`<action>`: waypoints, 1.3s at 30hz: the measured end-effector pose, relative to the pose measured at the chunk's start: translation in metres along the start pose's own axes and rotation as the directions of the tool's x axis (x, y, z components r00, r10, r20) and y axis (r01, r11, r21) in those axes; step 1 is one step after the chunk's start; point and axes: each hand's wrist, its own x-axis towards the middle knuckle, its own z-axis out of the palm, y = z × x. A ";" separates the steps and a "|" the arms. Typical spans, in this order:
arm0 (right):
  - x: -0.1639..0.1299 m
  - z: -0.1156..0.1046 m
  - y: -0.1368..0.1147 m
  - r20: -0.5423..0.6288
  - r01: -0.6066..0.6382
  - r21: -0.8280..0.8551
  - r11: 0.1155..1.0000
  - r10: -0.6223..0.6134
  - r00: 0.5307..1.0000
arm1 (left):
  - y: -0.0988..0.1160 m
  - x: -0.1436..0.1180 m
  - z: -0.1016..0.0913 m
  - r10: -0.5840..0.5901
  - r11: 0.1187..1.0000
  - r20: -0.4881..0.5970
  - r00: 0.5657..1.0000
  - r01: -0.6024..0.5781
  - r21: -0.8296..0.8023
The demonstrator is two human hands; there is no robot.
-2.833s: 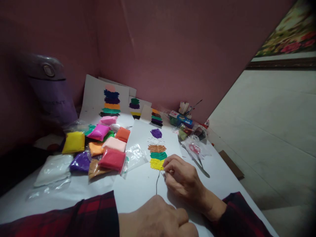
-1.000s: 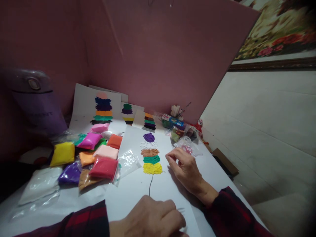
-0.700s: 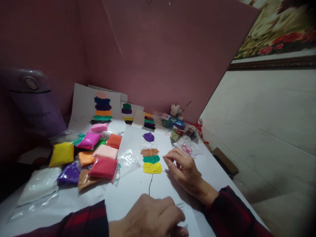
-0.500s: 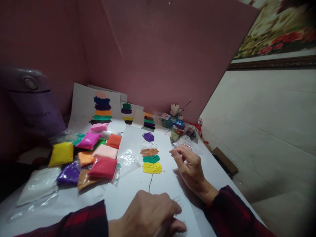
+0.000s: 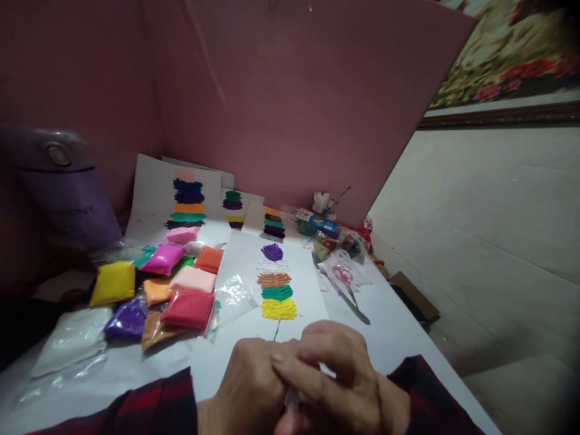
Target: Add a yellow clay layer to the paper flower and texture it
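Note:
My left hand (image 5: 251, 377) and my right hand (image 5: 342, 374) meet at the near edge of the white sheet (image 5: 240, 254). The fingers of both are closed and overlap. A small pale, see-through piece (image 5: 292, 399) shows between them; its kind is mostly hidden. Just beyond the hands, a thin dark line runs up the sheet to a yellow band (image 5: 278, 309) of what looks like modelling clay. Above it are a green band (image 5: 277, 293), a brown band (image 5: 273, 280), a white band (image 5: 272, 266) and a purple patch (image 5: 272, 252), all with a ridged surface.
Packets of coloured clay (image 5: 188, 309) are heaped on the left, beside a purple bottle (image 5: 67, 187). To the right lie a slim grey tool (image 5: 360, 313) and clear bags (image 5: 344, 272). Sheets with coloured bands (image 5: 149, 193) lean against the pink wall (image 5: 281, 90).
My right hand has come down and towards me from beside the clear bags to meet my left hand. The slim tool on the right is now uncovered.

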 end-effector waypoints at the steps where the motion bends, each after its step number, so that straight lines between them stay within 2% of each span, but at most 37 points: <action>1: 0.000 0.002 -0.006 0.034 -0.033 -0.018 0.999 0.034 0.999 | 0.001 0.000 -0.001 -0.021 1.000 0.043 0.999 0.022 -0.014; 3: -0.003 0.006 -0.012 0.021 -0.134 -0.060 0.989 0.136 0.991 | 0.002 -0.001 -0.002 -0.083 0.996 0.087 0.993 0.085 -0.014; 4: -0.004 0.007 -0.012 -0.074 -0.114 -0.077 0.990 0.108 0.991 | 0.001 -0.002 -0.002 -0.099 0.995 0.083 0.992 0.100 -0.001; 5: -0.006 0.008 -0.010 -0.169 -0.034 -0.076 0.997 0.021 0.985 | 0.001 -0.003 -0.001 -0.104 0.995 0.068 0.992 0.103 0.013; 6: -0.007 0.009 -0.008 -0.222 -0.021 -0.098 0.995 -0.001 0.975 | 0.000 -0.004 0.001 -0.094 0.995 0.044 0.995 0.093 0.033; 7: -0.007 0.008 -0.005 -0.226 0.011 -0.114 0.993 -0.037 0.973 | -0.002 -0.004 0.002 -0.074 0.996 0.015 0.997 0.073 0.054; 9: -0.006 0.004 0.001 -0.143 0.009 -0.143 0.990 -0.030 0.989 | -0.004 -0.004 0.004 -0.038 0.996 -0.041 0.998 0.041 0.077; 11: -0.005 -0.002 0.005 0.095 -0.031 -0.143 0.989 0.045 0.994 | -0.005 -0.003 0.005 -0.034 0.996 -0.070 0.997 0.040 0.082; 12: -0.005 -0.005 0.006 0.157 -0.056 -0.134 0.989 0.077 0.985 | -0.004 -0.003 0.005 -0.053 0.994 -0.082 0.995 0.060 0.094; 13: -0.005 -0.008 0.008 0.155 -0.097 -0.126 0.987 0.116 0.981 | -0.003 -0.002 0.005 -0.084 0.989 -0.097 0.992 0.095 0.117; 15: -0.008 -0.009 0.012 0.001 -0.209 -0.081 0.975 0.209 0.978 | 0.000 -0.001 0.005 -0.148 0.968 -0.146 0.978 0.173 0.179; 16: -0.011 -0.007 0.015 -0.091 -0.266 -0.039 0.963 0.262 0.961 | 0.002 -0.001 0.005 -0.165 0.960 -0.174 0.971 0.198 0.197; 17: -0.015 -0.004 0.019 -0.161 -0.325 0.011 0.946 0.323 0.933 | 0.003 -0.002 0.006 -0.169 0.957 -0.193 0.966 0.208 0.203; 18: -0.018 0.000 0.023 -0.178 -0.405 0.077 0.911 0.412 0.894 | 0.003 -0.002 0.007 -0.154 0.961 -0.194 0.969 0.192 0.199; 19: -0.022 0.005 0.028 -0.194 -0.457 0.146 0.877 0.479 0.856 | 0.003 -0.003 0.008 -0.116 0.970 -0.176 0.978 0.149 0.189; 20: -0.025 0.010 0.033 -0.161 -0.532 0.208 0.821 0.565 0.809 | 0.003 -0.004 0.009 -0.067 0.980 -0.135 0.989 0.091 0.180; 22: -0.029 0.021 0.042 -0.100 -0.669 0.322 0.670 0.727 0.680 | 0.002 -0.006 0.009 0.039 0.987 -0.003 0.999 -0.038 0.156; 24: -0.031 0.028 0.049 -0.029 -0.745 0.390 0.541 0.816 0.577 | 0.001 -0.008 0.008 0.109 0.985 0.185 0.977 -0.130 0.109; 25: -0.032 0.031 0.051 -0.004 -0.758 0.412 0.505 0.833 0.553 | 0.001 -0.008 0.006 0.119 0.985 0.272 0.955 -0.148 0.088; 27: -0.032 0.034 0.053 0.036 -0.765 0.438 0.472 0.841 0.539 | 0.002 -0.009 0.003 0.108 0.988 0.411 0.905 -0.145 0.060; 31: -0.032 0.035 0.053 0.085 -0.765 0.458 0.453 0.834 0.545 | 0.003 -0.007 0.001 0.081 0.989 0.525 0.847 -0.135 0.065; 39: -0.031 0.039 0.054 0.128 -0.772 0.484 0.412 0.839 0.528 | 0.001 -0.009 0.005 0.096 0.983 0.517 0.851 -0.163 0.086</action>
